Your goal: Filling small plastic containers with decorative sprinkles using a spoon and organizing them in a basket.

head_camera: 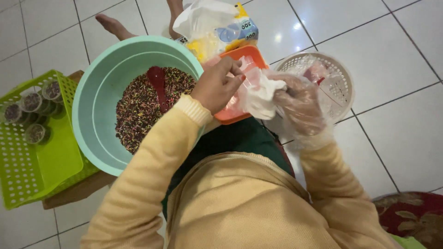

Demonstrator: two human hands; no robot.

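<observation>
both hands pinch thin plastic: left hand (218,84) bare, right hand (300,105) gloved.

Green basket (27,175) holding small lidded cups (31,102); white basket (339,90) right.

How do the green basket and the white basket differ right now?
The green basket is rectangular and lime; the white basket is round and pale. The green basket stands left of the mint basin and holds small filled round cups; the white basket lies right, behind the gloved right hand, its contents unclear. The green basket rests on a wooden board; the white one seems to sit on the tiled floor. Both are perforated plastic.
</observation>
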